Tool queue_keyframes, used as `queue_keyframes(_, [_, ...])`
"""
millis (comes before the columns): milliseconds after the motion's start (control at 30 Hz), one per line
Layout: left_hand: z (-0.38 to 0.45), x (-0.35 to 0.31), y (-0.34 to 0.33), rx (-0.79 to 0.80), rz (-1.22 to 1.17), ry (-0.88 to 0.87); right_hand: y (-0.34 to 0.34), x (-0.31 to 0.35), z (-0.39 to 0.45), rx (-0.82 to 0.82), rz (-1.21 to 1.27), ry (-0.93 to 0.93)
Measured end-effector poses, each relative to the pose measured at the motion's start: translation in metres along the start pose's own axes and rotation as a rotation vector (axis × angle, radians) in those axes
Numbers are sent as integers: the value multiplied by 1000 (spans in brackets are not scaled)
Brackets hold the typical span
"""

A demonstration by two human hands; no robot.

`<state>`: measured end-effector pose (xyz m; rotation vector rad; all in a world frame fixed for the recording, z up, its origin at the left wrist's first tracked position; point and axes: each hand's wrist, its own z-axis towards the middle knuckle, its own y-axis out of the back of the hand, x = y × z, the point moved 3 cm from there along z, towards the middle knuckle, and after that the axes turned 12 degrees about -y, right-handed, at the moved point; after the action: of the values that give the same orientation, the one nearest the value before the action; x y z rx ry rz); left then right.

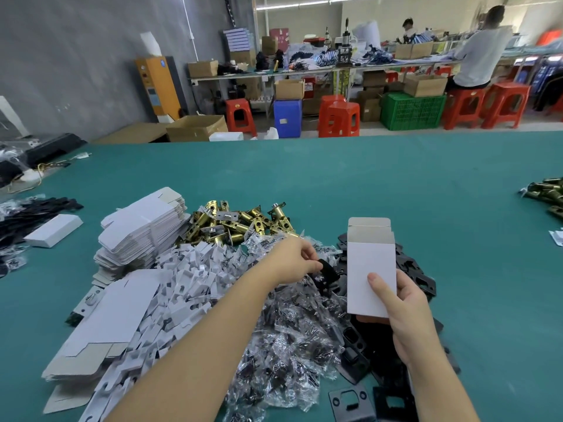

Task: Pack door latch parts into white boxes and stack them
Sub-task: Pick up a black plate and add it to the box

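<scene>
holding a white box (371, 269) upright at centre right of the head view, the right hand (405, 318) grips its lower end, thumb flat across the front face, other fingers hidden behind. box top is open, flaps standing up. left hand (297, 263) at frame centre, just left of the box, pinches a small black part (327, 274) between thumb and curled fingers, above the piles.

green table (396, 184) fills the middle of the frame. below and around the hands: a heap of clear plastic packets (292, 345) with dark pieces inside, black latch plates (353, 357) at lower right, under and beside the box. brass latch bodies (240, 222) piled above centre left. flat white box blanks (143, 236) stacked at left, white card inserts (189, 284) spilled between blanks and packets. one closed white box (53, 230) lies far left. more brass parts (548, 193) at right edge.

upper frame: red stools (338, 118), green crate (412, 110), a seated person (481, 47) at a far bench.
</scene>
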<state>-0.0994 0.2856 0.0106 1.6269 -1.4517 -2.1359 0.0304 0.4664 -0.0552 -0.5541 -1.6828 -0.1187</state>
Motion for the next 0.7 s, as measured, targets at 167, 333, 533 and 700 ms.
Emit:
queue_keyframes(167, [-24, -5, 17, -125, -278, -16, -3, 0, -2, 23, 22, -8])
queue_keyframes(333, [-62, -3, 25, -193, -674, -7, -9, -4, -2, 68, 14, -14])
queue_keyframes(533, [-92, 15, 20, -246, -782, 69, -21, -11, -7, 157, -60, -13])
queue_keyframes(700, [-100, 29, 21, -165, -105, 38, -26, -12, -9, 159, -95, -17])
